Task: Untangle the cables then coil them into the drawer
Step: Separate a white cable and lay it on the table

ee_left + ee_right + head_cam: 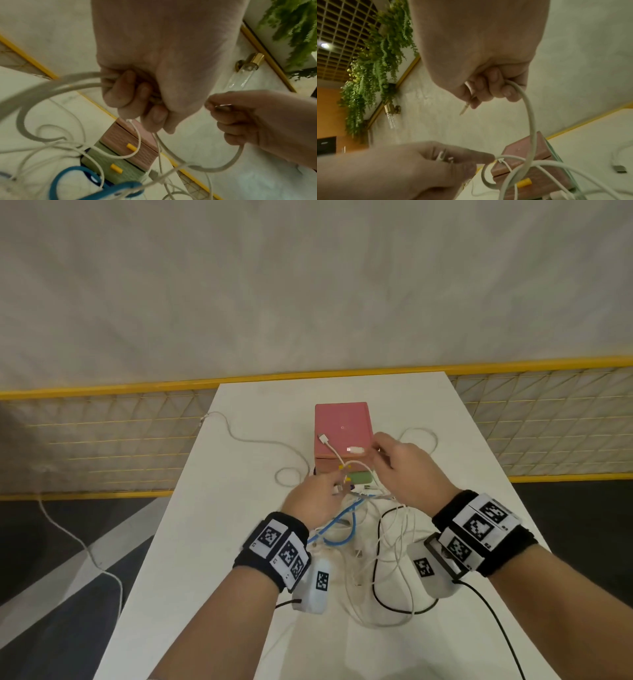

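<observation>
Tangled cables are gripped by left hand and right hand before drawer box on tabletop.

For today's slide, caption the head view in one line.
Both hands, left hand and right hand, grip tangled white cables before the drawer unit.

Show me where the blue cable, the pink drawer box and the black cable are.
blue cable (352,522): head view, on its loop on the table.
pink drawer box (342,422): head view, on its flat top face.
black cable (376,542): head view, on its left-hand stretch among the white cables.
</observation>
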The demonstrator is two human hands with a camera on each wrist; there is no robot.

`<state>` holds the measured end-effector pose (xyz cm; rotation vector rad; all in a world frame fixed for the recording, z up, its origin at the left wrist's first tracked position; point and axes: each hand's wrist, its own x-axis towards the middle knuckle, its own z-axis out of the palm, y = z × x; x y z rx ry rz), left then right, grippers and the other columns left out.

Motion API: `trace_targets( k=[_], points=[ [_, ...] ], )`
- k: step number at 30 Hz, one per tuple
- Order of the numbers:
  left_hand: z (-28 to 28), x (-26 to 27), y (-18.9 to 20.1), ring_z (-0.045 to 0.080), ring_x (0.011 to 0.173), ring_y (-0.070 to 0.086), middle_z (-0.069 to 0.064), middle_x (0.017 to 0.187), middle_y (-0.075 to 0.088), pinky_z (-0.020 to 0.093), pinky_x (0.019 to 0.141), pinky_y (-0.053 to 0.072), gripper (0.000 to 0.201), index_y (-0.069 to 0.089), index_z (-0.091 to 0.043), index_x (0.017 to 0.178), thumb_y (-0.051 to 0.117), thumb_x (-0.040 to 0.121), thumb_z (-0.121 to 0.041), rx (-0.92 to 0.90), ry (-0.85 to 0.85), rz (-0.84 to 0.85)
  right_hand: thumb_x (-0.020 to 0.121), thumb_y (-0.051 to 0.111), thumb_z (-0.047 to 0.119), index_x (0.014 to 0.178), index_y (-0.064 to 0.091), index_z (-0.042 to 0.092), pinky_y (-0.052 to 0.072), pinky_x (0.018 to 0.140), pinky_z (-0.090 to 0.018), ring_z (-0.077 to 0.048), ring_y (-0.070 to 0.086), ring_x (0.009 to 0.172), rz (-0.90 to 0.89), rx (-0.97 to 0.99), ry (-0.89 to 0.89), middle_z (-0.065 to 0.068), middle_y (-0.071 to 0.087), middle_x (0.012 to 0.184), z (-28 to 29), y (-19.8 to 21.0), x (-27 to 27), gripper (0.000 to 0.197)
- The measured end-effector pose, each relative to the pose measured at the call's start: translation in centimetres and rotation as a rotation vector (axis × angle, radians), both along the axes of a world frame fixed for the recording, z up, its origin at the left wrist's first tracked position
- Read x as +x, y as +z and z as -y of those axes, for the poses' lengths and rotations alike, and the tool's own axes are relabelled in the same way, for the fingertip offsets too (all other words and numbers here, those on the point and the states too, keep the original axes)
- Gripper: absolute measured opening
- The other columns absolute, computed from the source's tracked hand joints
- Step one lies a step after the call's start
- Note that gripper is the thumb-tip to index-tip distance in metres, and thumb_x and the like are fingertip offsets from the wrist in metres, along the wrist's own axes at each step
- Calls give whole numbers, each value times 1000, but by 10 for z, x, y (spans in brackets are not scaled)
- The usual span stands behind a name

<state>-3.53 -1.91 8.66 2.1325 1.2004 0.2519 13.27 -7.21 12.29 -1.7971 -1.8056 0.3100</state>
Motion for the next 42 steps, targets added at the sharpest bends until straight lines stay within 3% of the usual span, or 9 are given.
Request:
trace_targets(
  k=[8, 11, 17, 27, 30, 32, 36, 39, 42],
  points=[
    [1, 19, 41, 14, 68, 68, -4, 72, 68, 37, 69, 57, 26, 70, -18, 93, 57, 95, -41, -139, 280, 772, 101, 36, 18, 111, 49, 8, 53, 80, -44, -26, 65, 91, -341, 30, 154, -9, 67, 104, -1, 3, -17, 19],
    [-4, 19, 45, 33, 74, 67, 8, 72, 68, 51, 81, 57, 30, 64, -23, 78, 56, 93, -48, -115, 334, 810, 101, 36, 19, 103, 47, 8, 49, 71, -47, -33, 58, 76, -386, 30, 213, -9, 61, 87, 3, 3, -30, 16],
    [-5, 18, 45, 20, 65, 48, 3, 66, 50, 39, 69, 46, 34, 54, -13, 79, 59, 92, -44, -196, 317, 900, 101, 35, 16, 78, 40, 25, 38, 59, -22, -5, 40, 59, -449, 78, 173, 7, 45, 68, 3, -7, -43, 25],
    [-23, -18, 89, 10, 49, 28, -7, 52, 26, 22, 52, 45, 29, 41, -19, 78, 38, 104, -31, -212, 440, 1319, 102, 33, 22, 79, 46, 15, 36, 66, -26, -7, 39, 62, -358, -117, 187, 8, 42, 68, 11, -52, 0, 28],
    [-17, -26, 96, 5, 39, 21, -12, 46, 27, 18, 36, 21, 23, 46, -21, 78, 52, 100, -23, -201, 334, 1190, 101, 36, 23, 82, 51, 16, 38, 67, -24, -4, 42, 63, -368, -109, 157, 9, 44, 67, 9, -52, 6, 25],
    [-5, -25, 95, 1, 39, 38, -14, 51, 46, 15, 40, 32, 9, 58, -18, 95, 65, 91, -14, -85, 188, 898, 101, 38, 23, 89, 56, 7, 41, 69, -27, -16, 48, 69, -409, -45, 110, -1, 51, 70, 1, -46, 7, 27],
    [4, -15, 63, 0, 104, 56, -9, 117, 63, 23, 92, 45, 40, 60, -26, 122, 70, 86, -40, -80, -28, 340, 100, 40, 22, 91, 60, 4, 43, 73, -28, -20, 54, 77, -430, 42, 150, -11, 60, 81, -9, -26, 2, 28],
    [3, -13, 53, 18, 66, 56, 7, 77, 67, 31, 66, 49, 37, 68, -16, 84, 55, 93, -49, -59, -19, 168, 99, 43, 16, 81, 57, 23, 38, 68, -16, -2, 46, 68, -415, 35, 235, 11, 51, 71, -9, -17, -2, 24],
    [-9, -28, 64, 8, 37, 37, -6, 55, 50, 20, 41, 31, 35, 59, -25, 69, 51, 97, -45, 29, 223, 331, 100, 41, 20, 77, 51, 20, 35, 62, -15, -2, 42, 62, -364, -19, 195, 10, 44, 66, -5, -23, 14, 25]
  ],
)
